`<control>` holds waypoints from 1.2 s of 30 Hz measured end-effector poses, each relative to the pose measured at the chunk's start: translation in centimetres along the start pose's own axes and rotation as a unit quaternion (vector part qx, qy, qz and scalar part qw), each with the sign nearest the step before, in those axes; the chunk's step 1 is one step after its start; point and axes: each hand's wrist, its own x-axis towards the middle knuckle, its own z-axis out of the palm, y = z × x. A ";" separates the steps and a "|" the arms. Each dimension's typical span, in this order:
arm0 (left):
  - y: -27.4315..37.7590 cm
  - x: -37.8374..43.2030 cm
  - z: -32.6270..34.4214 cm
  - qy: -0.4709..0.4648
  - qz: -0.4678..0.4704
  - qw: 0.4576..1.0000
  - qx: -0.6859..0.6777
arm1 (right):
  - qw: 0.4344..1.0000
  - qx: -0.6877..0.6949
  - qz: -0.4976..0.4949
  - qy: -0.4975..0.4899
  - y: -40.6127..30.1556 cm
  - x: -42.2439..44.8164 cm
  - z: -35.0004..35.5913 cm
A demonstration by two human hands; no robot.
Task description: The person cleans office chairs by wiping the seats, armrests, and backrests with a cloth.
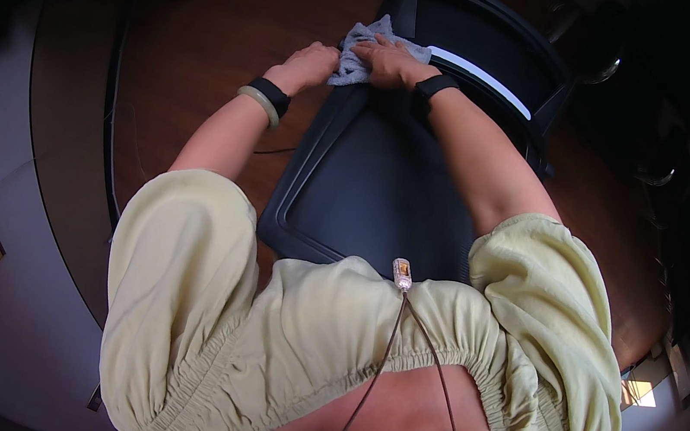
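Observation:
A grey terry cloth (354, 73) lies bunched over the upper left corner of a black machine (383, 175), perhaps a treadmill. My right hand (394, 65), wearing a black band at the wrist, holds the cloth down against the frame with its fingers stretched over it. At the cloth's left edge is my left hand (312, 66), its fingers curled; whether they grip the cloth or the machine's edge is hidden. A black band and a pale bangle circle the left wrist. Just right of the cloth, a bright white strip (480, 80) curves across the machine.
Reddish-brown wooden floor (207, 66) surrounds the machine. A thin dark cable (273, 151) runs to its left side. Farther left are a dark baseboard and a pale wall (49, 281). Shiny curved metal parts (654, 176) stand in the dark area at right.

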 end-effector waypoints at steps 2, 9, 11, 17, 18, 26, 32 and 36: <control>0.9 -1.5 -0.3 -0.044 0.021 0.999 0.016 | 0.999 0.016 -0.044 -0.006 -0.3 -0.3 0.8; 3.0 -12.1 -2.4 -0.050 0.111 0.990 0.071 | 0.970 0.100 -0.210 -0.068 -7.0 -6.5 1.0; 4.3 -14.2 -2.8 -0.046 0.165 0.982 0.085 | 0.962 0.085 -0.257 -0.031 -7.0 -8.1 2.9; 4.9 -12.3 -2.9 -0.048 0.168 0.981 0.080 | 0.984 0.060 -0.157 0.066 -7.3 -8.8 5.1; 5.0 -11.3 -2.8 -0.037 0.160 0.983 0.085 | 0.987 0.018 -0.136 0.080 -7.3 -8.1 5.5; 0.0 0.2 0.8 -0.067 0.017 0.997 0.022 | 0.992 0.005 0.098 0.078 -5.1 -2.6 4.2; -1.3 1.8 1.4 -0.068 -0.016 0.991 0.110 | 0.994 0.019 0.096 0.043 -6.2 -1.4 3.1; -0.7 1.9 -0.3 0.128 -0.064 0.989 0.031 | 0.995 0.028 0.067 0.073 -5.9 -2.5 2.8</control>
